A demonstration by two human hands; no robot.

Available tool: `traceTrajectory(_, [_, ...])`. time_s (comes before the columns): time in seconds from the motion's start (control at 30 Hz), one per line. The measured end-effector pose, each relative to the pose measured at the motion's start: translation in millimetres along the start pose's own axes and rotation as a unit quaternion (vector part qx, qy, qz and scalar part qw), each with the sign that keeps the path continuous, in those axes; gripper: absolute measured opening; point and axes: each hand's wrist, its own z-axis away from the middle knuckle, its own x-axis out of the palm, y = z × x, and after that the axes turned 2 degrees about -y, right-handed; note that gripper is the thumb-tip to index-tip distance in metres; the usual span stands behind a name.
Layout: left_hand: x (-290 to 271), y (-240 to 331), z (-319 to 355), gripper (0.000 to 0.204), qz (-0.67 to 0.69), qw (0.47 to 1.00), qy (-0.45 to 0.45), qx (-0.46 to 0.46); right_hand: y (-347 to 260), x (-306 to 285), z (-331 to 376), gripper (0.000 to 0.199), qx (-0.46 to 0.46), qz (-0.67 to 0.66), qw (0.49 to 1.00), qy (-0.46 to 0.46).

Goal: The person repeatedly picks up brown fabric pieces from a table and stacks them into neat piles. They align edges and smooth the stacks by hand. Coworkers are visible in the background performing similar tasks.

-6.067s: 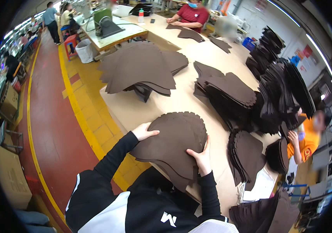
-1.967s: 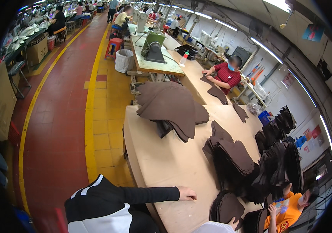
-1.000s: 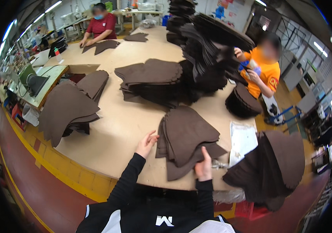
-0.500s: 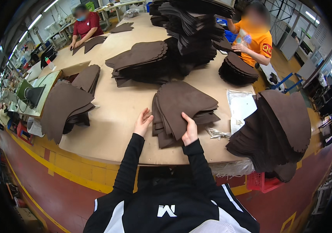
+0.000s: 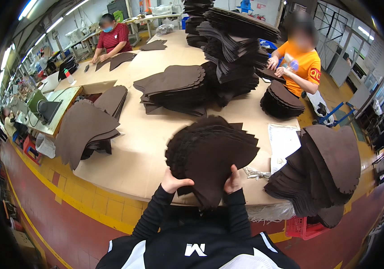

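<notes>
A stack of dark brown cut sheet pieces point(image 5: 214, 154), which look like leather or felt, is tilted up at the table's near edge. Their scalloped edges fan out at the far left side. My left hand point(image 5: 174, 181) grips the stack's near left side, thumb on the top piece and fingers behind. On the opposite side, my right hand point(image 5: 233, 180) clasps the edge, with its thumb up and the other fingers mostly hidden. Whether the stack's far edge touches the table cannot be seen.
More brown piles lie on the table point(image 5: 124, 157): one left point(image 5: 86, 130), one beyond point(image 5: 174, 87), one right point(image 5: 322, 166) over a red basket point(image 5: 304, 227), plus a tall heap point(image 5: 234, 49). White paper point(image 5: 284, 143) lies rightward. Two people work across the table.
My left hand, apart from the stack before, now grips it. The stack has been tilted up and drawn nearer, its pieces fanned. The person in orange now has both hands on a brown piece.
</notes>
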Motion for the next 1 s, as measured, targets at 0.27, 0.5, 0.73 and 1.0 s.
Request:
traceTrajectory(0.27, [1,46,-43,0.091,-0.027,0.989,0.063,0.128,5,77,33,0.069,-0.096,-0.125,0.988,-0.01])
traceTrajectory(0.5, [-21,0,-44,0.032,-0.145,0.986,0.081,-0.018,11,85,64,0.063,0.049,-0.024,0.992,0.11])
traceTrajectory(0.73, [-9,-47,0,0.049,-0.339,0.937,0.052,-0.068,-43,59,119,0.036,0.19,0.468,0.852,-0.136])
traceTrajectory(1.0, [5,-54,-4,0.049,-0.323,0.935,0.113,-0.097,-52,85,39,0.045,-0.211,0.814,0.472,-0.263])
